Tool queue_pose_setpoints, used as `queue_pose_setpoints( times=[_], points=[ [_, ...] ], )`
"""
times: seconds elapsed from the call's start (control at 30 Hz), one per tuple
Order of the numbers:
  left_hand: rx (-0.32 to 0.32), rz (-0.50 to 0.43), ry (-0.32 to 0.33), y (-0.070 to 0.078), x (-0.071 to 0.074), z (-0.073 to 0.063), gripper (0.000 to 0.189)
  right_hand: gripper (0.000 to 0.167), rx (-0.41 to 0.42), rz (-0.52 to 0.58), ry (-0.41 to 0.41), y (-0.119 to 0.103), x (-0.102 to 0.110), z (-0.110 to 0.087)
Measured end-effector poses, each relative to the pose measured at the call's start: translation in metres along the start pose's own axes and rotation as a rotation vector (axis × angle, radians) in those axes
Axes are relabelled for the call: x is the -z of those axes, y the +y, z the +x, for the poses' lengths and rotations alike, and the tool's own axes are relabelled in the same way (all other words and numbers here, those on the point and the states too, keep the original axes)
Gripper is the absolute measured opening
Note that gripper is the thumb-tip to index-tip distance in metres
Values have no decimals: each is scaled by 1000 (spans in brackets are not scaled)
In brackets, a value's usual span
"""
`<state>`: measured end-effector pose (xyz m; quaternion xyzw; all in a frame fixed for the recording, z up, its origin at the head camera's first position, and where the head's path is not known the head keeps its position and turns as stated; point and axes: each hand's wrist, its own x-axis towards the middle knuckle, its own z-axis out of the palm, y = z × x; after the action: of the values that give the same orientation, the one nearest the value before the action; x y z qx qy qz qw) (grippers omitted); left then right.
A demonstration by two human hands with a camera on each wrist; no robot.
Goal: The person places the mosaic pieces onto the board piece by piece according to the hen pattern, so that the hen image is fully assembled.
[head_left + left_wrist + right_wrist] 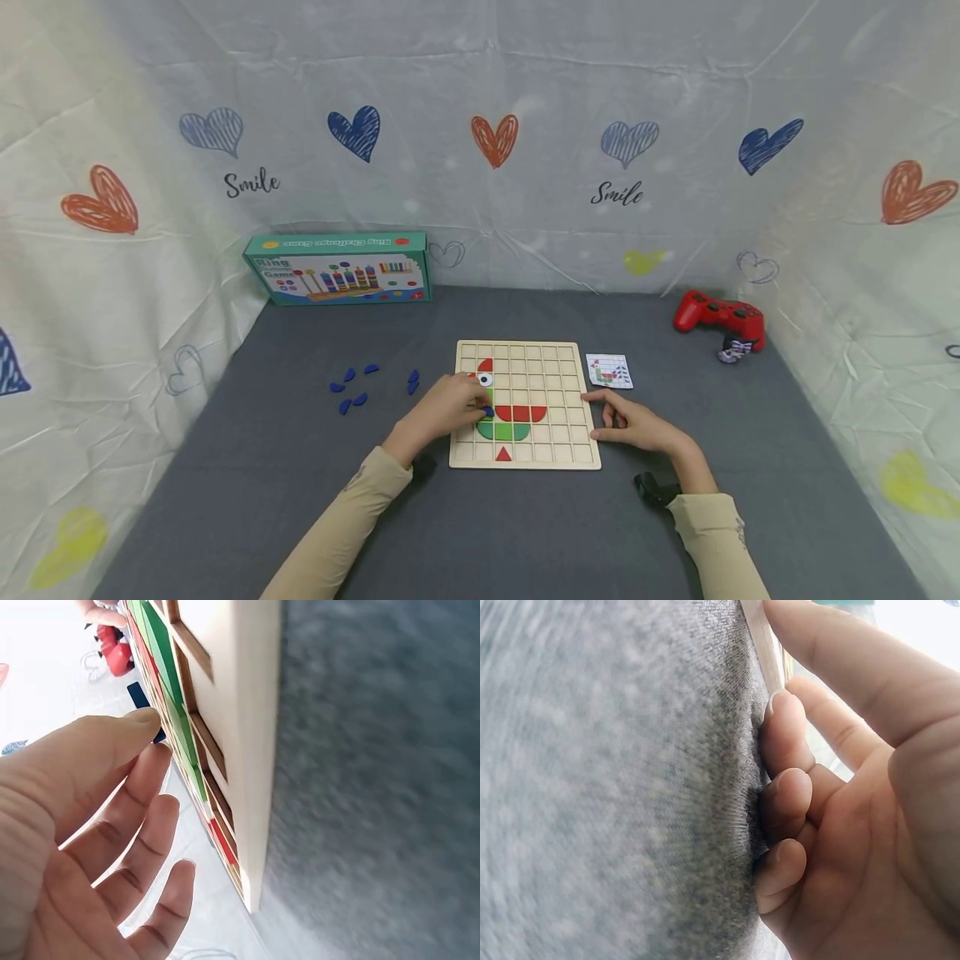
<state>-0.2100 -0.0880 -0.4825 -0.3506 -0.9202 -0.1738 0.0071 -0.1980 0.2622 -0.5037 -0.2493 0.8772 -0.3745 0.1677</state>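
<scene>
My left hand (447, 406) is over the left part of a wooden grid board (566, 362). Thumb and forefinger pinch a small blue piece (138, 695), its middle hidden by the fingertips. Red pieces (521, 413) lie in a row in the grid, above green pieces (503, 432). A red triangle (503, 454) sits near the front edge, and a round eye piece (485, 380) shows beside the left fingers. At the board's right edge, my right hand (639, 425) touches the wood with thumb and forefinger; its other fingers bend loosely by the cloth.
Several blue half-round pieces (360, 399) are scattered left of the board. A picture card (609, 371) lies to its right. Farther back are a red game controller (718, 315) with a small dark patterned item (735, 348), and a green game box (339, 268).
</scene>
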Motion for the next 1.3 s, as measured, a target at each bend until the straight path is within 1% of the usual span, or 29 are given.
queue_pose_setpoints(
  times=[0.13,0.33,0.43,0.57,0.7,1.0,1.2,1.3],
  points=[
    [-6,22,-31,4,0,8,9,57,5,0,-1,-1,0,0],
    [-36,48,-64,8,-1,20,10,57,9,2,3,-1,-1,-1],
    [-47,38,-82,10,-2,27,10,57,19,2,1,-1,0,-1],
    [-78,26,-87,13,-4,35,8,57,23,6,0,-3,0,-2],
    [-101,49,-92,17,-5,42,8,58,14,5,2,-2,0,-1],
    [-113,100,-104,24,-8,54,12,58,7,6,8,-3,-1,0],
    [-124,76,-134,29,-8,59,15,57,1,-1,11,-4,-1,0],
    [-125,77,-125,30,-8,59,15,57,14,2,14,-3,-1,0]
  ],
)
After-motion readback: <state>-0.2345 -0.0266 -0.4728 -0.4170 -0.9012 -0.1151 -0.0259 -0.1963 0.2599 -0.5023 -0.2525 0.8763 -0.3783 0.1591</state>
